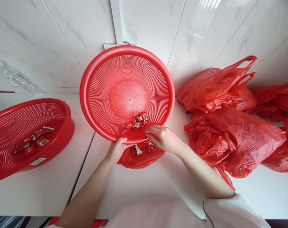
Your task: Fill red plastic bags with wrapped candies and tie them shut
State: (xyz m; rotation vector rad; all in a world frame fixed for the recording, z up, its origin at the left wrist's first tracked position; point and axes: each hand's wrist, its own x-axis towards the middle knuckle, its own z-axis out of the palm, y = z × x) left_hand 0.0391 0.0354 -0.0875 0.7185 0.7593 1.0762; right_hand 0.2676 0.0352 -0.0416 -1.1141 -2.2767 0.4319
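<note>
A round red plastic mesh basket point(127, 50) is tilted toward me, its open side facing up at me. My left hand point(116, 150) grips the near rim, thumb on the inside edge. A few small red wrapped packets point(138, 121) lie in the basket near its lower wall. My right hand point(161, 137) is at the near right rim, fingers bent inward and closed together beside the packets; what they hold, if anything, is hidden. Under the near rim sits an open red plastic bag point(141, 160) with several more wrapped packets point(150, 145) inside.
To the left stands another red mesh basket point(69, 122) with wrapped packets point(34, 141) in it. A clear plastic bottle point(20, 79) leans by the tiled wall. Several full red plastic bags point(239, 136) crowd the right side. A seam point(83, 161) crosses the white tabletop.
</note>
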